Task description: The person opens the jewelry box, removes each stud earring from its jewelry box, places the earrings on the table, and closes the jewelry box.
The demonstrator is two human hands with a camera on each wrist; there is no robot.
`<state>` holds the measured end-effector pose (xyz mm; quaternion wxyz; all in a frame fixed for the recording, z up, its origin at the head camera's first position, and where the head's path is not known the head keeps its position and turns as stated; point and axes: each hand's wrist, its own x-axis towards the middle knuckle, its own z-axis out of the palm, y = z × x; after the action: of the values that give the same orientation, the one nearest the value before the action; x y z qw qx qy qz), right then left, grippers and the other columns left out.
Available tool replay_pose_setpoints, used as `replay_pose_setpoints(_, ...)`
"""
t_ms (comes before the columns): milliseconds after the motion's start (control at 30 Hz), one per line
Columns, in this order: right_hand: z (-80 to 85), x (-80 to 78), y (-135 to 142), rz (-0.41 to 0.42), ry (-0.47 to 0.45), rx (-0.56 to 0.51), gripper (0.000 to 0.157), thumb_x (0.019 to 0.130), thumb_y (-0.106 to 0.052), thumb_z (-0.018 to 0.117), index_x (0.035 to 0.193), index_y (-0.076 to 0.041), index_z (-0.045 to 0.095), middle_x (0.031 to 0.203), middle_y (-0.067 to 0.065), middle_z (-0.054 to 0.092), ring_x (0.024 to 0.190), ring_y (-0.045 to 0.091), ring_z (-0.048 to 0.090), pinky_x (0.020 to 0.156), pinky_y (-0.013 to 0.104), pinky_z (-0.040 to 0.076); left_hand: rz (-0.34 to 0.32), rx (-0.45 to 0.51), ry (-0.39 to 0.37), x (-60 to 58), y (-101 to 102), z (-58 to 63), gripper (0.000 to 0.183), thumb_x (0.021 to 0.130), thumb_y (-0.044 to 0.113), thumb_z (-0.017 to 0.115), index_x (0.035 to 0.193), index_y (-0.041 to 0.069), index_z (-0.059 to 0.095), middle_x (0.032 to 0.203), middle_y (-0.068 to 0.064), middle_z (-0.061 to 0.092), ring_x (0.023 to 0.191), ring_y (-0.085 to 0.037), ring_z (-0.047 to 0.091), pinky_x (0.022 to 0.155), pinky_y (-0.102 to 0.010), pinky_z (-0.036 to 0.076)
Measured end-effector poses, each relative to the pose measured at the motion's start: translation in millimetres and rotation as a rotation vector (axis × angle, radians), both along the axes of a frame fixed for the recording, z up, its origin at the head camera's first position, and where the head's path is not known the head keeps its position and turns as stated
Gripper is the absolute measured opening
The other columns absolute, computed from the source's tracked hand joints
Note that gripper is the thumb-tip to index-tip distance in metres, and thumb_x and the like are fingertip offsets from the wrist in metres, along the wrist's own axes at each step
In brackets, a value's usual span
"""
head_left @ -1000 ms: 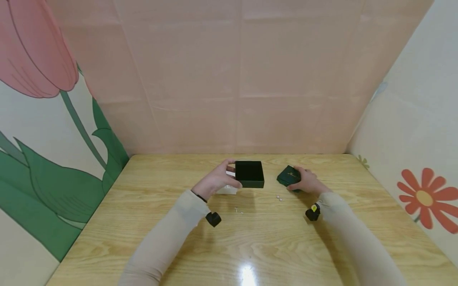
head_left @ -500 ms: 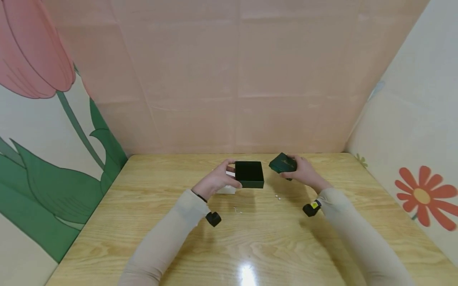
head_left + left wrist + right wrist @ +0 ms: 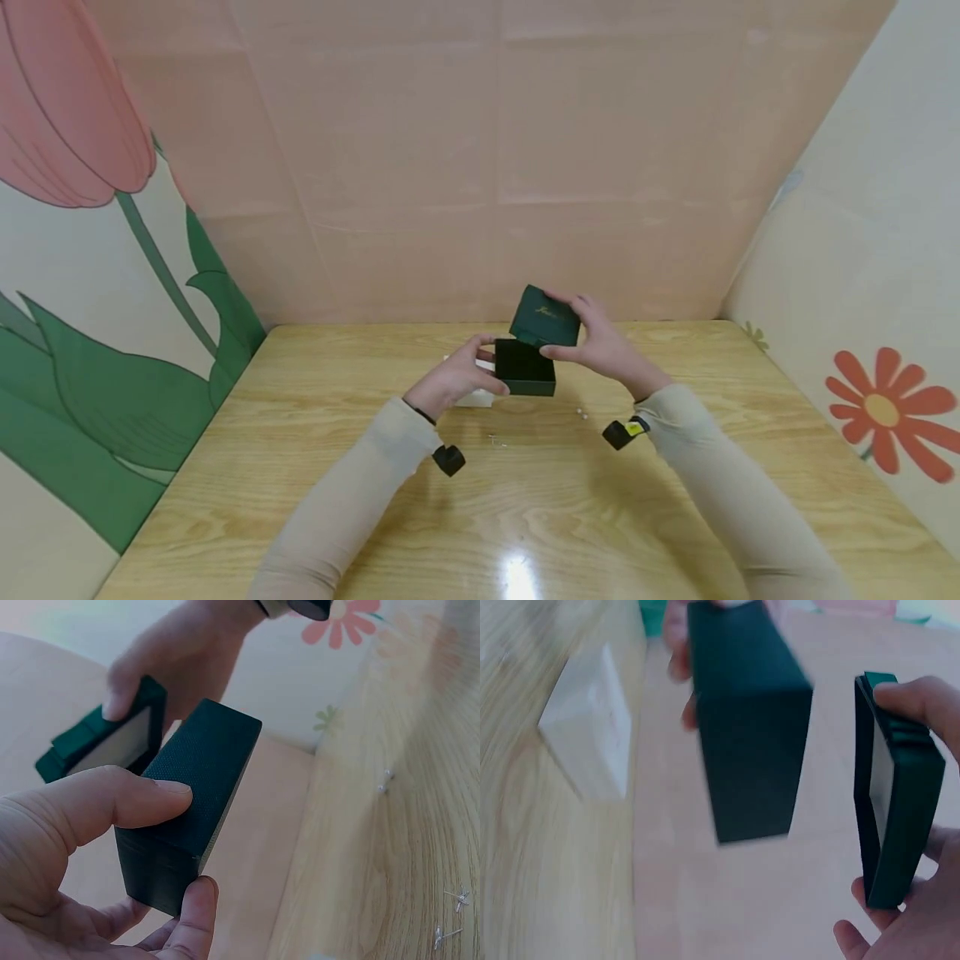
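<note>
My left hand (image 3: 455, 379) holds a dark green box base (image 3: 531, 387) by its left side, above the table; its dark inside shows in the head view. In the left wrist view the thumb presses one wall of that base (image 3: 206, 761). My right hand (image 3: 606, 343) grips the green box lid (image 3: 542, 318), which bears gold lettering. Tilted, the lid overlaps the base's far right part in the head view. A gap separates lid (image 3: 916, 806) and base (image 3: 754, 761) in the right wrist view, and the lid's underside has a pale lining.
A white box (image 3: 589, 724) stands on the wooden table (image 3: 420, 517), partly behind my left hand. Two tiny shiny pieces (image 3: 386, 781) lie to the right, and small clear or silvery pieces with thin pins (image 3: 455, 900) lie nearer. A pink wall (image 3: 375, 275) rises behind.
My right hand has lifted the lid off the table and carried it left and up to the box base. The left hand and base have hardly moved.
</note>
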<state>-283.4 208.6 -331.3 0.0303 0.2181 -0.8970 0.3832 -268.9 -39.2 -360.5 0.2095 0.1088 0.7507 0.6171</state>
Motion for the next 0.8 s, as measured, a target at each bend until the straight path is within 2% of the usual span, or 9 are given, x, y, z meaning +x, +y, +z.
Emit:
replay_pose_setpoints(167, 3.8, 7.8, -10, 0.097, -0.017, -0.009, 0.087, 0.078, -0.035, 0.080, 0.150, -0.037, 0.031, 0.140, 0.009, 0.034, 0.122, 0.033, 0.035, 0.099, 0.064, 0.032, -0.008, 0.027, -0.019, 0.5, -1, 0.3, 0.091, 0.075, -0.006, 0.076, 0.148, 0.015, 0.028, 0.133, -0.017, 0.044, 0.110, -0.031, 0.056, 0.091, -0.041, 0.046)
replay_pose_setpoints(333, -3.1, 8.7, -13, 0.170, -0.052, -0.012, 0.084, 0.079, -0.033, 0.080, 0.149, -0.033, 0.034, 0.142, 0.008, 0.033, 0.123, 0.033, 0.037, 0.098, 0.061, 0.035, -0.006, 0.034, -0.023, 0.2, -1, 0.7, 0.092, 0.075, -0.007, 0.076, 0.149, 0.016, 0.027, 0.133, -0.017, 0.043, 0.111, -0.031, 0.056, 0.092, -0.042, 0.046)
replay_pose_setpoints(567, -11.8, 8.1, -13, 0.199, -0.094, 0.006, 0.084, 0.079, -0.034, 0.080, 0.149, -0.032, 0.035, 0.143, 0.007, 0.033, 0.123, 0.033, 0.041, 0.099, 0.060, 0.036, -0.013, 0.031, -0.013, 0.8, -1, 1.2, 0.092, 0.075, -0.008, 0.075, 0.150, 0.015, 0.026, 0.133, -0.017, 0.044, 0.110, -0.030, 0.056, 0.089, -0.038, 0.048)
replay_pose_setpoints(800, -15.8, 4.4, -14, 0.239, -0.110, -0.008, 0.082, 0.080, -0.032, 0.079, 0.149, -0.030, 0.035, 0.140, 0.008, 0.034, 0.122, 0.031, 0.044, 0.100, 0.055, 0.038, -0.020, 0.058, -0.015, 0.4, -1, -0.8, 0.094, 0.073, -0.010, 0.074, 0.150, 0.015, 0.026, 0.131, -0.017, 0.043, 0.108, -0.031, 0.058, 0.091, -0.043, 0.048)
